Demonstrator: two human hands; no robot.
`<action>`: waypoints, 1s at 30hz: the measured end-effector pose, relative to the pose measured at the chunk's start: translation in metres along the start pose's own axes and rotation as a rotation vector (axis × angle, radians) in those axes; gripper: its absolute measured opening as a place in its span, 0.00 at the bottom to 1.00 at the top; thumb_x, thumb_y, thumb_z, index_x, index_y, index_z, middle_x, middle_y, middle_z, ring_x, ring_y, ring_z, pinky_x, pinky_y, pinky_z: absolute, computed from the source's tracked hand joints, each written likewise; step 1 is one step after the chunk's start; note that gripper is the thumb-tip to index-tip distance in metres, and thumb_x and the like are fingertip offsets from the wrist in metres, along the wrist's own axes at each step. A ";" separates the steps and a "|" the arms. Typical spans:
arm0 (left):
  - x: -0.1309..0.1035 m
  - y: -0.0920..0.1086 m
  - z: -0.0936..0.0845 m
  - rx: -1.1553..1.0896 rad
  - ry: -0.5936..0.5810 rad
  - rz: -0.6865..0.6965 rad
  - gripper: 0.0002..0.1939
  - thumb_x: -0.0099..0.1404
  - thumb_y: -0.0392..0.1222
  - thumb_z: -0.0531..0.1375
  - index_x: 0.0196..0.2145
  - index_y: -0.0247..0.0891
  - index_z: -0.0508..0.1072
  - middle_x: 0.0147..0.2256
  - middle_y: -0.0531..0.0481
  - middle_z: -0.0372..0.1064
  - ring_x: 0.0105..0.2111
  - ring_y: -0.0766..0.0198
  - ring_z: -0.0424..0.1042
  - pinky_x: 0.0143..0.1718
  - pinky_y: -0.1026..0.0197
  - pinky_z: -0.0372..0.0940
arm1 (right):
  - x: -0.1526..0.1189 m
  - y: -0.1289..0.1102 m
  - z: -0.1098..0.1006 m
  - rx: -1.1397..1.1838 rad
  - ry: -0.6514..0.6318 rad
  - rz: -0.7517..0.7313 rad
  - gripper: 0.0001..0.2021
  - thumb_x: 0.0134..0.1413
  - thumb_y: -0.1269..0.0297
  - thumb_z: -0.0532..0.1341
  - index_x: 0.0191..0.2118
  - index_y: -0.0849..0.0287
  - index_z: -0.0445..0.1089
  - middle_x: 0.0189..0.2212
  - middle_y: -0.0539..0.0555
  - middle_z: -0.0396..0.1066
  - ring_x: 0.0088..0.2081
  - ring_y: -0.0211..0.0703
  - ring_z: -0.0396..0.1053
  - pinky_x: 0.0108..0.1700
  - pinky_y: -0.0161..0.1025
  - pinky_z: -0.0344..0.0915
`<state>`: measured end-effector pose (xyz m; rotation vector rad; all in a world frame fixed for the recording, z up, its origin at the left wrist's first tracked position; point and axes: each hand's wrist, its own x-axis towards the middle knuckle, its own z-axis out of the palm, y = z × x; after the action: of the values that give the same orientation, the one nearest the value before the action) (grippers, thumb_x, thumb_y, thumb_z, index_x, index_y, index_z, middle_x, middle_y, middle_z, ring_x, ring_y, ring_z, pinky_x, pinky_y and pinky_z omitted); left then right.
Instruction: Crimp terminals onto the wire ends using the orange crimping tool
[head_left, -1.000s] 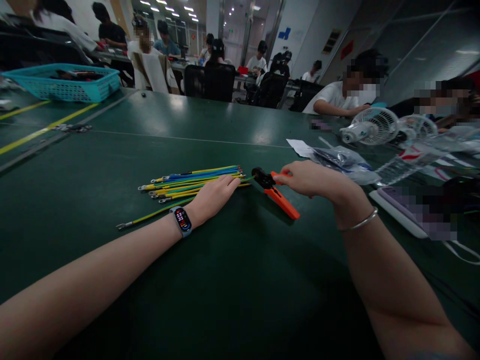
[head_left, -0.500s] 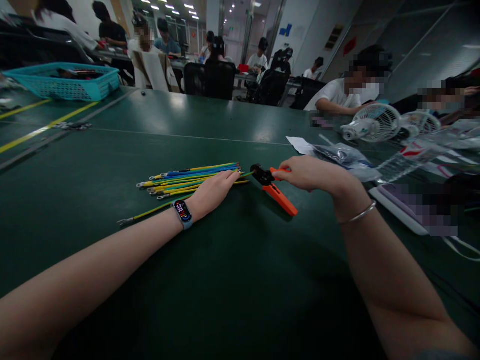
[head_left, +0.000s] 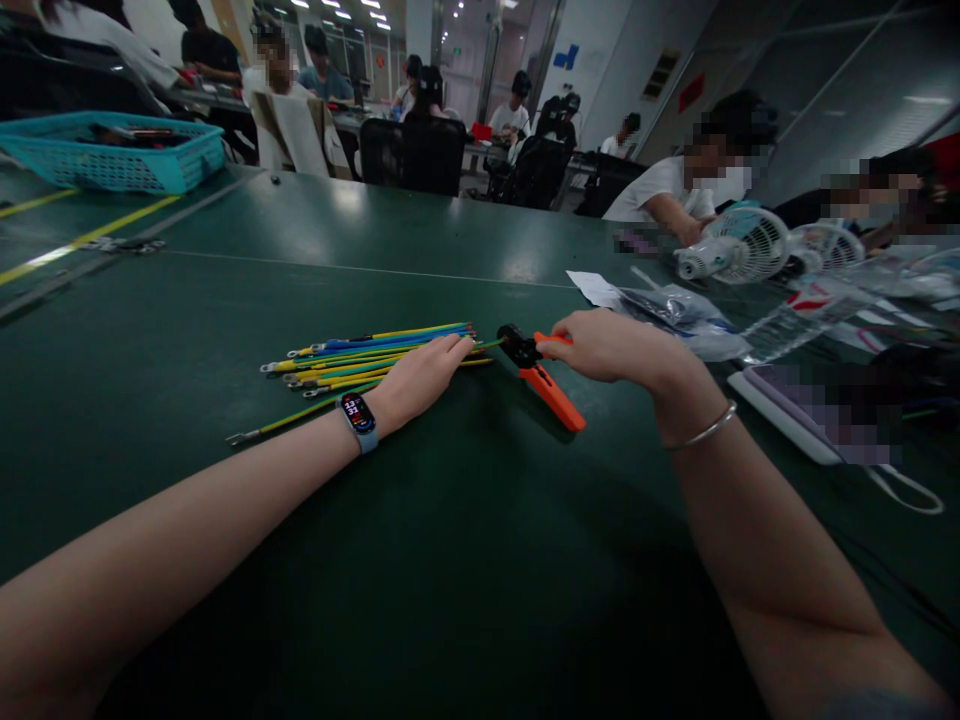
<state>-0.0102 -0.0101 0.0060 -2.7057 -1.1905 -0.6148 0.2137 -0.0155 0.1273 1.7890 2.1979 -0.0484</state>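
My left hand (head_left: 424, 382) is closed around a yellow-green wire (head_left: 489, 344); its end runs to the black jaws of a crimping tool with orange handles (head_left: 553, 398). My right hand (head_left: 606, 345) grips the upper handle, while the lower handle stands spread away from it. Beneath and beside my left fingers lies a bundle of yellow-green and blue wires (head_left: 352, 366) with metal lugs at their left ends. A separate lugged wire length (head_left: 285, 424) passes under my left wrist; whether it is the held wire is hidden. The wire's tip inside the jaws is too small to make out.
A turquoise basket (head_left: 169, 170) holding dark items stands at the back left, near small metal parts (head_left: 124, 244). On the right are plastic bags (head_left: 675, 308), a bottle (head_left: 799, 315), white fans (head_left: 739, 248) and a phone-like slab (head_left: 787, 412). Several people sit beyond.
The whole view has shifted slightly, so things appear a little further left. Both hands keep their holds, and the tool's handles remain spread.
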 end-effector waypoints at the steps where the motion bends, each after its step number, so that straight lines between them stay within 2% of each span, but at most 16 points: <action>1: 0.000 0.000 0.000 -0.001 -0.006 -0.014 0.15 0.73 0.28 0.48 0.53 0.33 0.66 0.47 0.40 0.71 0.48 0.57 0.73 0.47 0.58 0.70 | 0.000 -0.001 0.000 -0.001 0.000 -0.001 0.24 0.66 0.52 0.50 0.44 0.66 0.77 0.37 0.65 0.78 0.37 0.51 0.75 0.35 0.41 0.62; 5: 0.001 0.001 -0.001 -0.004 -0.018 0.008 0.16 0.72 0.27 0.48 0.53 0.33 0.67 0.49 0.39 0.71 0.50 0.56 0.72 0.49 0.57 0.70 | -0.002 -0.004 -0.001 -0.017 0.001 0.001 0.24 0.67 0.53 0.50 0.44 0.67 0.77 0.37 0.66 0.78 0.38 0.53 0.75 0.35 0.42 0.62; 8: 0.004 0.001 -0.002 -0.049 -0.005 -0.052 0.15 0.72 0.26 0.48 0.53 0.33 0.66 0.47 0.40 0.72 0.48 0.57 0.73 0.47 0.57 0.70 | -0.003 -0.005 0.000 -0.020 0.011 0.004 0.24 0.67 0.52 0.50 0.45 0.68 0.76 0.38 0.67 0.78 0.38 0.53 0.76 0.36 0.42 0.63; 14: 0.008 0.005 0.002 -0.107 -0.019 -0.049 0.16 0.72 0.26 0.48 0.52 0.34 0.66 0.48 0.40 0.72 0.47 0.58 0.74 0.47 0.58 0.71 | -0.001 -0.001 0.005 -0.018 0.020 0.024 0.25 0.67 0.52 0.50 0.46 0.68 0.76 0.42 0.69 0.77 0.42 0.55 0.76 0.39 0.44 0.65; 18: 0.006 0.010 0.005 -0.110 -0.039 -0.056 0.18 0.72 0.25 0.46 0.54 0.33 0.65 0.49 0.39 0.71 0.48 0.57 0.74 0.48 0.57 0.71 | -0.008 -0.005 0.013 -0.039 0.074 0.053 0.25 0.67 0.51 0.49 0.47 0.67 0.74 0.45 0.70 0.76 0.44 0.59 0.76 0.39 0.45 0.65; 24: 0.003 0.010 0.004 -0.090 -0.030 -0.102 0.19 0.71 0.25 0.47 0.56 0.33 0.64 0.50 0.39 0.71 0.46 0.56 0.74 0.47 0.56 0.71 | -0.028 -0.024 0.035 -0.122 0.241 0.062 0.24 0.70 0.54 0.44 0.48 0.65 0.71 0.35 0.70 0.77 0.37 0.59 0.77 0.31 0.42 0.60; 30: 0.003 0.011 0.004 -0.085 -0.034 -0.106 0.18 0.71 0.25 0.47 0.55 0.33 0.65 0.49 0.39 0.70 0.48 0.55 0.73 0.48 0.56 0.71 | -0.032 -0.029 0.054 -0.135 0.281 0.145 0.25 0.71 0.54 0.39 0.50 0.64 0.67 0.31 0.67 0.77 0.32 0.55 0.77 0.26 0.39 0.55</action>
<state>0.0006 -0.0148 0.0041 -2.7472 -1.3535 -0.6502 0.2029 -0.0640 0.0791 1.9717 2.1824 0.3969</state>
